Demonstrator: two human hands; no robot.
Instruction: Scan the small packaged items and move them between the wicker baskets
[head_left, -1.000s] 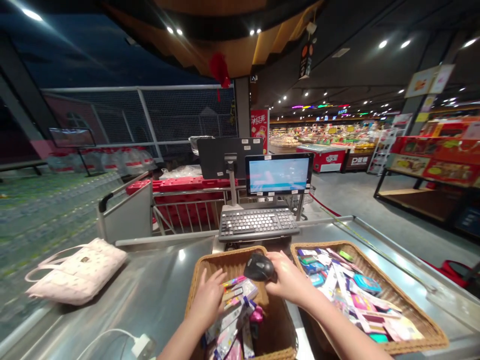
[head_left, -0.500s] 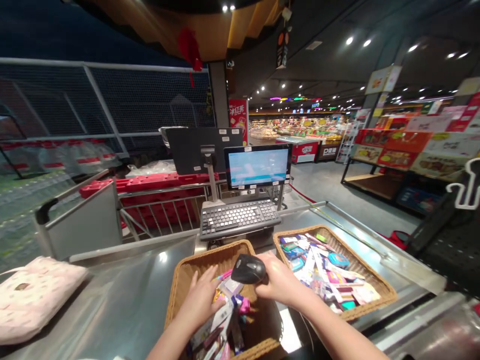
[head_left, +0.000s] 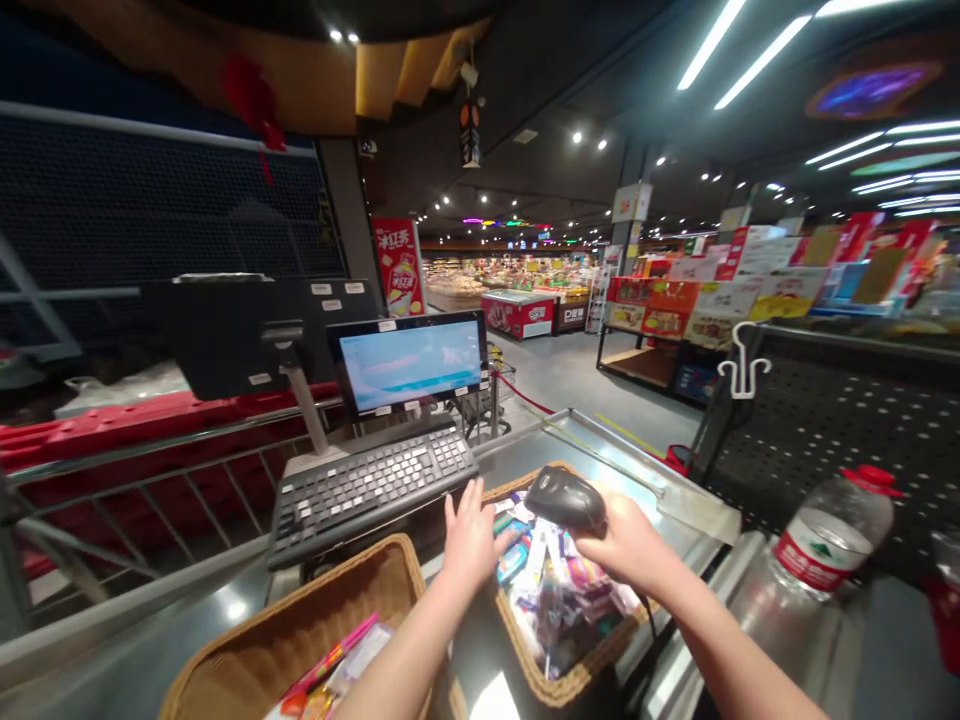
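Observation:
My right hand (head_left: 626,545) is shut on a black handheld barcode scanner (head_left: 564,499), its cable hanging below. My left hand (head_left: 471,535) is open with fingers spread, close to the far end of a wicker basket (head_left: 574,685) full of small colourful packets (head_left: 555,600). Both hands are above that basket, and the scanner hides part of its far rim. A second wicker basket (head_left: 300,590) sits at the lower left, holding a few packets, with my left forearm crossing in front of it.
A black keyboard (head_left: 371,495) and a till monitor (head_left: 409,360) stand just past my left hand. A large water bottle (head_left: 832,535) with a red cap lies on the steel counter at right, beside a black pegboard panel (head_left: 817,440). A red barrier and railing run along the left.
The view has swung right. My left hand has moved from the left basket to the right one. My right hand has carried the scanner over the right basket.

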